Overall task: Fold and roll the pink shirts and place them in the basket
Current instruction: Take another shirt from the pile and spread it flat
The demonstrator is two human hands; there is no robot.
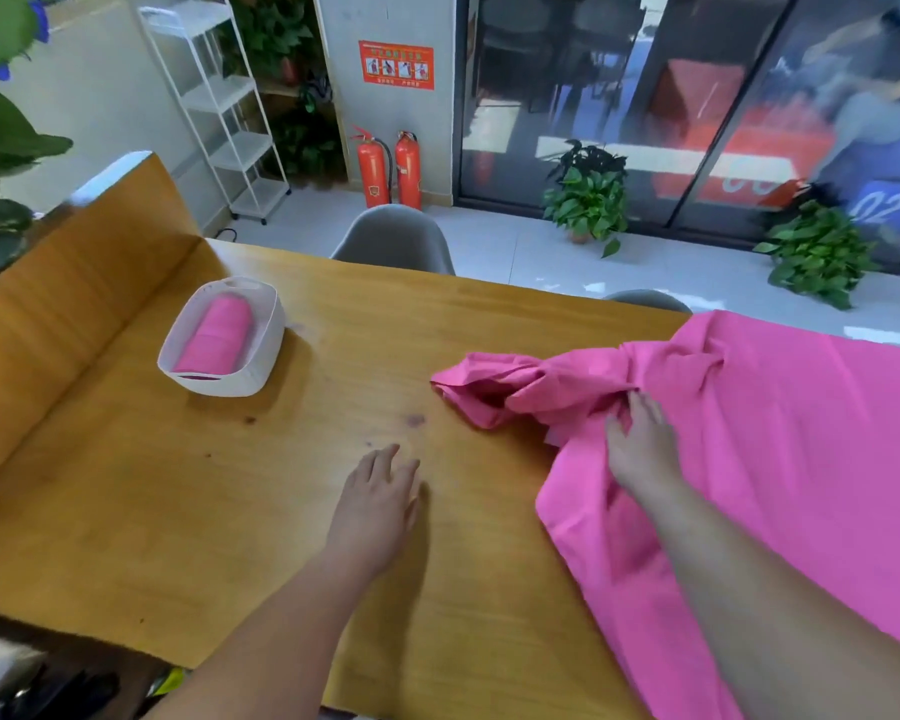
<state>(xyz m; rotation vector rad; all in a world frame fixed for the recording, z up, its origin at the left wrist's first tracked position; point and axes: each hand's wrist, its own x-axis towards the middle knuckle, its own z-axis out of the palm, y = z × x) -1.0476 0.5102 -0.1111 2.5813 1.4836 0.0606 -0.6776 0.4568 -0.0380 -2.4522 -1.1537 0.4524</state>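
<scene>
- Lying over the right end of the table (230, 511), a pink shirt (801, 433) is spread mostly flat and runs past the far and near edges there.
- The shirt's left part is bunched into a crumpled twist that points toward the middle of the table.
- The right hand (642, 444) rests on the shirt just beside that bunch, its fingers straight and slightly spread, the fingertips touching the gathered folds; nothing is pinched as far as can be seen.
- The left hand (378, 504) is over the bare wood near the middle of the table, palm down, fingers relaxed and a little apart, holding nothing; whether it touches the wood cannot be told.
- A white basket (230, 385) stands near the far left corner, well apart from both hands.
- A rolled pink shirt (219, 330) lies inside the basket, along its length.
- Two grey chairs (393, 239) stand behind the far edge.
- On the floor beyond are two red fire extinguishers (388, 168), a white shelf rack (219, 106) and potted plants (588, 200).
</scene>
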